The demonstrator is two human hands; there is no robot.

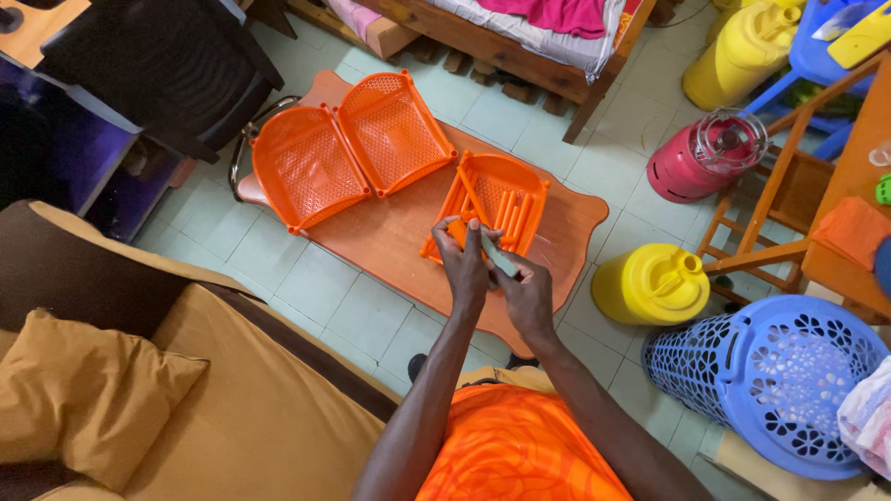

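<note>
Seated on a tan sofa (232,408), looking down on a low brown wooden table (390,237) set on a pale tiled floor. Around it: a bed (520,32) past the far edge, a blue perforated basket (770,380) and a yellow can (654,283) off the near right corner, a pink gas cylinder (701,158) further right. On the table's left half, two orange mesh shelves (353,153) lying flat, touching edge to edge, the left one overhanging the left edge. Near the right edge, a third orange tray (497,199) holding a loose row of orange rods (512,209). Above the tray's near edge, both hands close together: left hand (464,264) curled, fingertips pinched round one end of a small pale grey piece (499,255), possibly a tube or wrapper, too small to tell; right hand (529,297) closed loosely on its lower end from beneath. Grey piece held in the air between the two hands, just over the tray's near rim. Judged risks: a slip of that thin pinch and the piece drops among the rods or off the near edge to the tiles; a knock from a wrist could tip the tray, perched close to the edge, and scatter the rods; the overhanging shelf could slide off if the table gets nudged.
</note>
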